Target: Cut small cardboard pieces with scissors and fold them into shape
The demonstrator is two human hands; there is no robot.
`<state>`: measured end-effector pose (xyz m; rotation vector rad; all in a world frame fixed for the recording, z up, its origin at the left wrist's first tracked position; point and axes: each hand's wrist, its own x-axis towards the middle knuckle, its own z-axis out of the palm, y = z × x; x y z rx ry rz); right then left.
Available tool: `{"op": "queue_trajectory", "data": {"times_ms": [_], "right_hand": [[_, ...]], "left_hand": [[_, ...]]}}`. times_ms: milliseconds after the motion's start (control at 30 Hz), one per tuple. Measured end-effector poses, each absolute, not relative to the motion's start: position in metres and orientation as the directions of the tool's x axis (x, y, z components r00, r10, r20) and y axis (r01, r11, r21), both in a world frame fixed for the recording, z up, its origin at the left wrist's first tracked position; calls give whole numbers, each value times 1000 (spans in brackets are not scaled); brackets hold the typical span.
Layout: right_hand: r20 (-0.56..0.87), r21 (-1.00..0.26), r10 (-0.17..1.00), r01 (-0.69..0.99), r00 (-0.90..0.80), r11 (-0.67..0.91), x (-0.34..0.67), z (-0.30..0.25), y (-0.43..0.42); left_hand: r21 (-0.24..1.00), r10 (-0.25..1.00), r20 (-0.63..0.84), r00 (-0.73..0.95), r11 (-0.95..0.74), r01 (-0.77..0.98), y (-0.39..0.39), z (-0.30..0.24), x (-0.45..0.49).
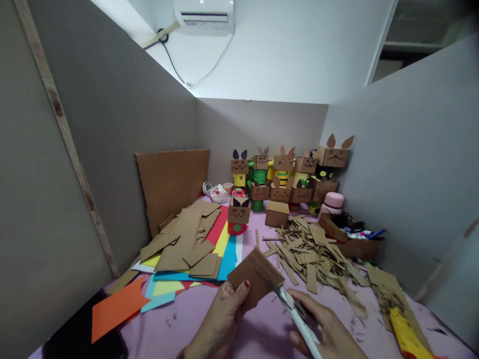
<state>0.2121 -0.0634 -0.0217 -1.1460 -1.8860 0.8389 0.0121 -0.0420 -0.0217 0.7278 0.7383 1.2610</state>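
Observation:
My left hand [229, 312] pinches a square piece of brown cardboard [250, 280] near the front of the table, thumb on top. In my right hand [325, 324] is a pair of scissors with white handles [299, 319]. The scissor blades reach onto the right edge of the cardboard, along a strip near its upper side. Beyond the hands stands a cardboard-headed cat figure [238, 213] with dark ears and a red body. A plain cardboard box [277, 214] sits to its right.
Cardboard sheets [187, 234] lie over coloured paper on the left, with orange paper [118, 306] nearer. Cardboard scraps [305, 249] heap at the right, beside a box of pens [359, 244] and a yellow glue gun [406, 334]. Several animal figures [283, 162] stand at the back.

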Motion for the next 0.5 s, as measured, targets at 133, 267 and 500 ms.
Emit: {"op": "queue_trajectory", "data": {"times_ms": [133, 267, 500], "right_hand": [[301, -815, 904, 412, -303, 409, 211, -26, -63], [292, -807, 909, 433, -299, 402, 212, -33, -63], [253, -854, 926, 385, -280, 350, 215, -38, -64]], "left_hand": [[824, 984, -80, 158, 154, -546, -41, -24, 12], [826, 985, -71, 158, 147, -544, -43, -26, 12], [811, 980, -43, 192, 147, -566, -43, -28, 13]]}}
